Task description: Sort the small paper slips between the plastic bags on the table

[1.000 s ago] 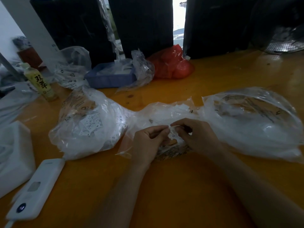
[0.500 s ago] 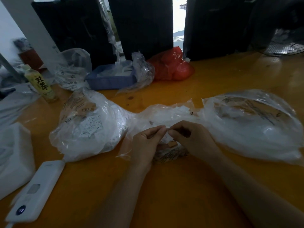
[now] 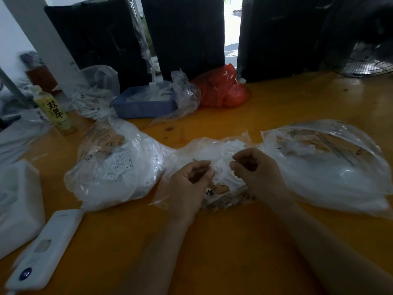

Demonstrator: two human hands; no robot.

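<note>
Pinching a small white paper slip (image 3: 221,169) between you, your left hand (image 3: 191,184) and right hand (image 3: 255,173) sit close together over the middle plastic bag (image 3: 204,150) on the orange table (image 3: 234,241). Your left thumb and forefinger close on the slip's left edge, and your right hand's curled fingers take its right edge; the exact contact on the right is partly hidden by your knuckles. The slip hangs just above the loose heap of slips (image 3: 229,196) that lies in the middle bag right under your hands.

The slip is white and thin, with faint dark print too small to read. The heap below shows white and tan pieces mixed together.

To your left, touching the middle bag, the left plastic bag (image 3: 110,173) bulges with white slips; you can read "XL" and "S" on some of them through the film. To your right, the right plastic bag (image 3: 327,167) lies puffed and mostly clear, with tan slips showing near its top.

Farther left stands a yellow bottle (image 3: 53,111) whose label bears two large dark Chinese characters. A white device (image 3: 44,250) lies near the table's front left edge.
</note>
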